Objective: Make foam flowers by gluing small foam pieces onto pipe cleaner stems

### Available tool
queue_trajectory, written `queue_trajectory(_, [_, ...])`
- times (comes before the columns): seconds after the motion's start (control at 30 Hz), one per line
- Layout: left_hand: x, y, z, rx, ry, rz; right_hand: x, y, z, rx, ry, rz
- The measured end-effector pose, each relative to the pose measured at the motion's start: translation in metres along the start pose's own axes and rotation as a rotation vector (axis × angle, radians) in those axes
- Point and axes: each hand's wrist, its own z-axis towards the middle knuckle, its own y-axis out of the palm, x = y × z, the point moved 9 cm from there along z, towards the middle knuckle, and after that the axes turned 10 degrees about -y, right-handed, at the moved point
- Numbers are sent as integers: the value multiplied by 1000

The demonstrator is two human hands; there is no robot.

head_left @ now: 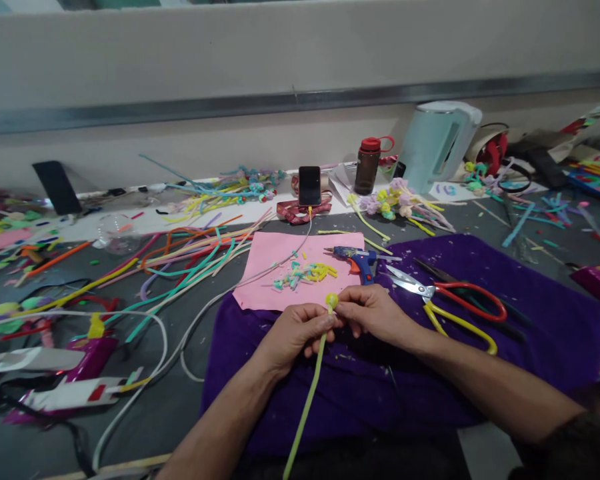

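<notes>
Between my two hands is a long yellow-green pipe cleaner (307, 400) with a small round yellow head at its top end. My left hand (300, 332) pinches the stem just below that head. Close against it, my right hand (373, 312) has its thumb and fingers pinched at the right side of the head. The stem hangs down over the purple cloth (280, 407). Just beyond my hands, a pink sheet (260, 267) carries short cut pipe cleaner pieces (303, 275) in yellow and teal. A blue glue gun (361, 263) lies on the sheet's right edge.
Scissors (425, 290) with red and yellow handles lie on the cloth at right, over dark pliers. Behind are a phone (309, 187), a brown bottle (367, 167) and a pale kettle (435, 147). A white cable (183, 347) and loose pipe cleaners (195, 267) spread across the left side.
</notes>
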Motion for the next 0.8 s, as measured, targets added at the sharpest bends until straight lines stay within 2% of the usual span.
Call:
queue_trajectory(0.37, [-1,0,0,-10,0,-15,2,4,-1,-27,-18,-38])
queue_trajectory(0.8, [4,-11,-1,-26,43,-253,6,12,-3,-99,29,-66])
